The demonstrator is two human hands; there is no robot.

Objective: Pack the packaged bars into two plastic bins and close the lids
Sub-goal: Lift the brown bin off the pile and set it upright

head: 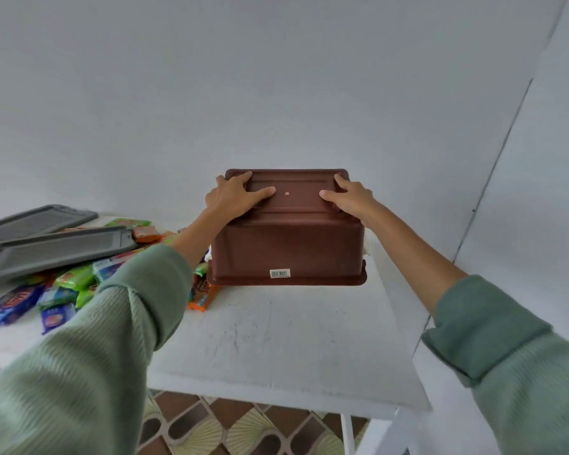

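Brown bin (288,244) sits bottom-up at frame centre over the white surface (276,339). My left hand (235,197) and right hand (350,197) press its base, fingers (340,180) spread wide, probably to flip it. Packaged bars (69,280) and grey lids (46,247) wait at left.

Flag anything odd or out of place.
The brown rectangular plastic bin is upside down, base up, under the left hand and right hand. Two grey plastic lids lie tilted on the loose packaged bars.
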